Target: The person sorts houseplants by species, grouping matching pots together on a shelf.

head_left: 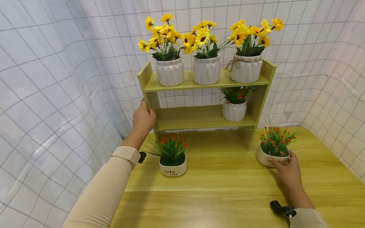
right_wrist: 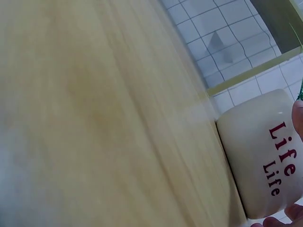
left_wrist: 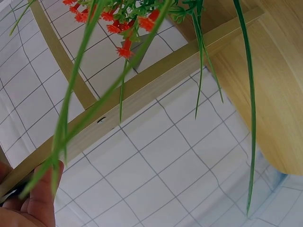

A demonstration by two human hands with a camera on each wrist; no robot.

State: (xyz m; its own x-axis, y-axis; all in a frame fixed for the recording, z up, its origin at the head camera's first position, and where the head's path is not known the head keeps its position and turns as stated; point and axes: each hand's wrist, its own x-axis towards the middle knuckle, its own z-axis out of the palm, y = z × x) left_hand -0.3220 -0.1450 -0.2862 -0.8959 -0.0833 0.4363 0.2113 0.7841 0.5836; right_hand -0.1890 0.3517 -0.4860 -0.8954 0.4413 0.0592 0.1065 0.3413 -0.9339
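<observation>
My left hand (head_left: 143, 117) grips the left side panel of a yellow-green wooden shelf (head_left: 185, 117), its thumb on the inner side. In the left wrist view, the fingers (left_wrist: 43, 194) wrap the panel's edge (left_wrist: 142, 78). My right hand (head_left: 289, 174) holds a low white pot (head_left: 263, 155) of red flowers and grass at the table's right side, thumb on the front and fingers at its right end. The right wrist view shows "Life" lettering on this pot (right_wrist: 255, 156), its base close on the tabletop. A matching "Life" pot (head_left: 173, 170) stands before the shelf's left end.
Three white fluted pots, left (head_left: 170, 72), middle (head_left: 206, 70) and right (head_left: 246, 71), hold yellow flowers on the top shelf. A smaller white pot (head_left: 234, 110) with red flowers sits on the middle shelf. Gridded white cloth (head_left: 57, 95) surrounds the wooden table (head_left: 205, 196).
</observation>
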